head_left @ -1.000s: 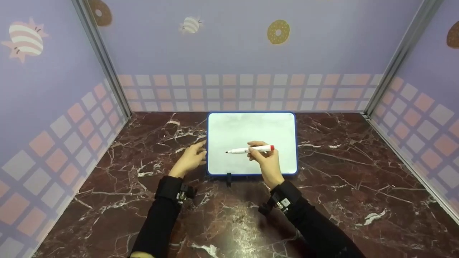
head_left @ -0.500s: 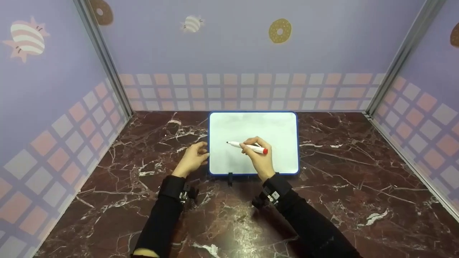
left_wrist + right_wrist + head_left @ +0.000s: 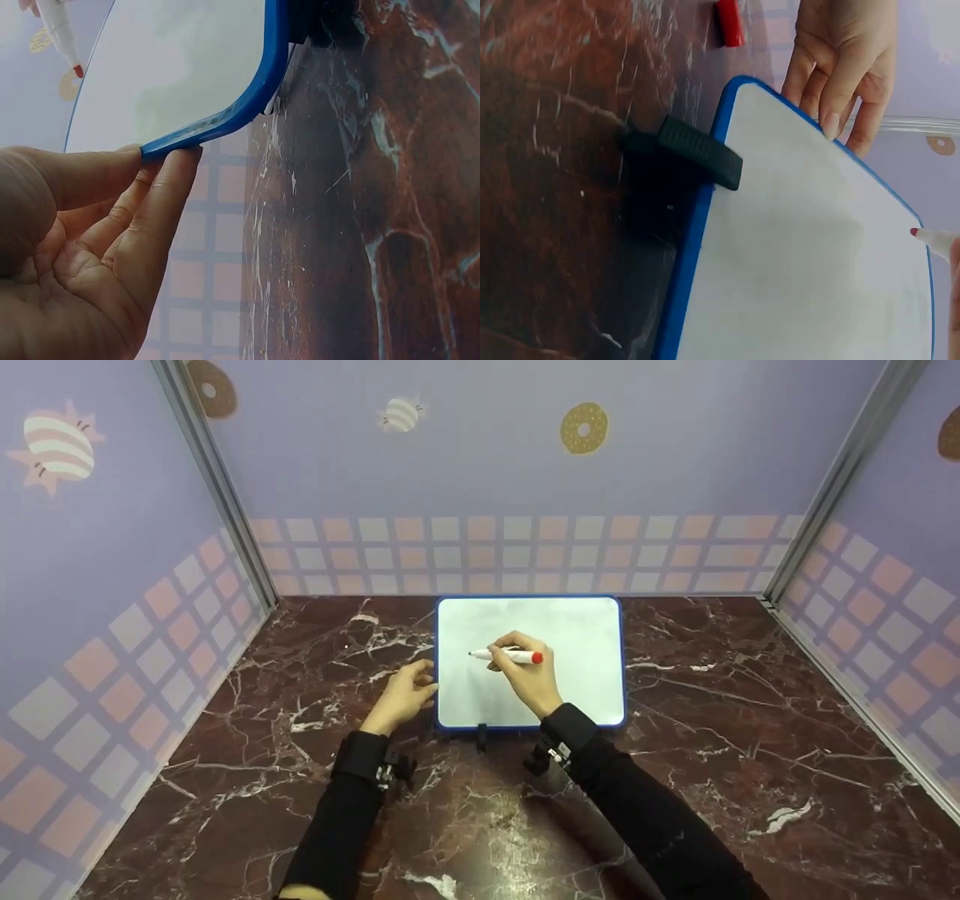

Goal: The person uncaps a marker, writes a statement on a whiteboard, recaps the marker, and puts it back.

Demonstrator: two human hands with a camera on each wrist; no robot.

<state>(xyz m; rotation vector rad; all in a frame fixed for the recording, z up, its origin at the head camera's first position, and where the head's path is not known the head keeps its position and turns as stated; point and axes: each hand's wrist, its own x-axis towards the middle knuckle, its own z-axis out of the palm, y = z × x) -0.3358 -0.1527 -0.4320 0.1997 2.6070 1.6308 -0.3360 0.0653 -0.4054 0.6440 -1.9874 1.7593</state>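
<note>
A whiteboard (image 3: 585,690) with a blue frame leans upright on the table in the head view. My left hand (image 3: 403,696) pinches its left edge, thumb on the front and fingers behind, as the left wrist view shows at the blue frame (image 3: 225,120). Between the thumb and fingers of my right hand (image 3: 529,671) is a white marker (image 3: 517,657) with a red end, held like a pen. The uncapped red tip (image 3: 915,232) points left over the upper left of the board; whether it touches the surface I cannot tell. No marks show on the board.
A black stand foot (image 3: 482,736) hooks over the board's lower edge. In the right wrist view a small red cylinder (image 3: 729,22), like a marker cap, lies on the dark marbled table (image 3: 225,810). Patterned panels (image 3: 480,472) enclose the back and both sides.
My right hand has moved left and up across the board with the marker, and the marker's angle has shifted. My left hand stays at the board's left edge.
</note>
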